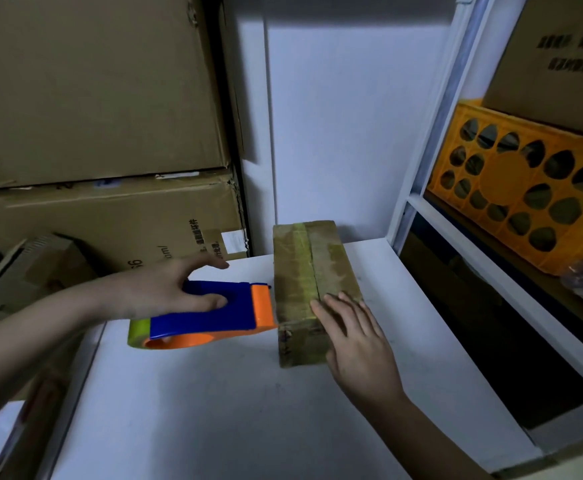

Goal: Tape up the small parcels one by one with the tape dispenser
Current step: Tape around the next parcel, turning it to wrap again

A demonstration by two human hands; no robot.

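Head view, left hand point(165, 289) gripping tape dispenser point(210, 315), right hand point(352, 336) flat, fingers straight, on parcel point(309, 271)

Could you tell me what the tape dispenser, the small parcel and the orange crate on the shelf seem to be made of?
Tape dispenser: smooth moulded plastic, by its even blue and orange colour and soft sheen.
Small parcel: probably cardboard, brown with square edges, covered in glossy yellowish tape.
Orange crate: rigid plastic, judging by the moulded holes and ribs.
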